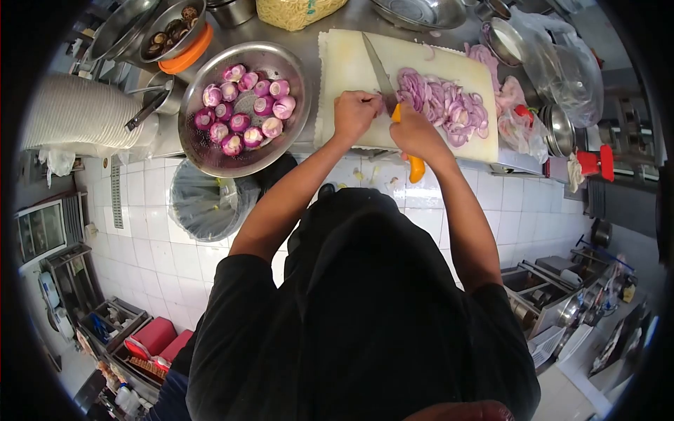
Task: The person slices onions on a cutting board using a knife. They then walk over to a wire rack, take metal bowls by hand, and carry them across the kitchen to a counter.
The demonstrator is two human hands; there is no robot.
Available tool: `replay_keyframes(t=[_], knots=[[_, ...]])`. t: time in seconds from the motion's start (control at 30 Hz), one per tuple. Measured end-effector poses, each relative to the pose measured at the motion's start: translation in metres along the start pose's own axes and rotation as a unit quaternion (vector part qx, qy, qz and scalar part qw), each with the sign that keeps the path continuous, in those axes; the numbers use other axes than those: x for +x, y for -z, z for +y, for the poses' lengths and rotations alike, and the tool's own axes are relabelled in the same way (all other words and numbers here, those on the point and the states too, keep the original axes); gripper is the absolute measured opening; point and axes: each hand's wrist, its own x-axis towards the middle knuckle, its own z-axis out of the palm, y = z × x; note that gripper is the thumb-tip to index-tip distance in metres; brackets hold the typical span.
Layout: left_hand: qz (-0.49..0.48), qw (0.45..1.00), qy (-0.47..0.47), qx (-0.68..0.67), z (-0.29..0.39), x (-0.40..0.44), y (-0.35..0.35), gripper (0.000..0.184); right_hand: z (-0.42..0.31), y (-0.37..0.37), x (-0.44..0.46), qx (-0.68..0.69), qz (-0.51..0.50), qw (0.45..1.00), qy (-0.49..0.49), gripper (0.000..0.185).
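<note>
My right hand (419,132) is wrapped round the yellow handle of a knife (380,70), whose blade points away from me over the white cutting board (344,63). Just left of the blade, my left hand (356,114) has its fingers bent together on a small piece of red onion (380,105), mostly covered by the fingertips. To the right of the knife lies a heap of sliced red onion (449,105). A metal bowl (191,144) on the left holds several peeled red onions (239,122).
A lined bin (210,210) stands on the tiled floor below the bowl. Stacked white containers (77,116) are at the far left. Behind the board are a bag of noodle-like strips (298,10) and a metal basin (421,12). Plastic bags (562,70) lie at the right.
</note>
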Motion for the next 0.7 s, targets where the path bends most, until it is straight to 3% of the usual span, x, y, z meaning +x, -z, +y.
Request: replay_keyframes(t=[0.1, 0.7], knots=[[0.008, 1.000, 0.005, 0.010, 0.002, -0.001, 0.000, 0.016, -0.009, 0.004, -0.012, 0.006, -0.026, 0.999, -0.037, 0.041], [0.005, 1.000, 0.008, 0.023, 0.001, 0.001, 0.001, 0.017, 0.011, -0.032, 0.007, 0.014, 0.036, 0.999, -0.006, 0.032]])
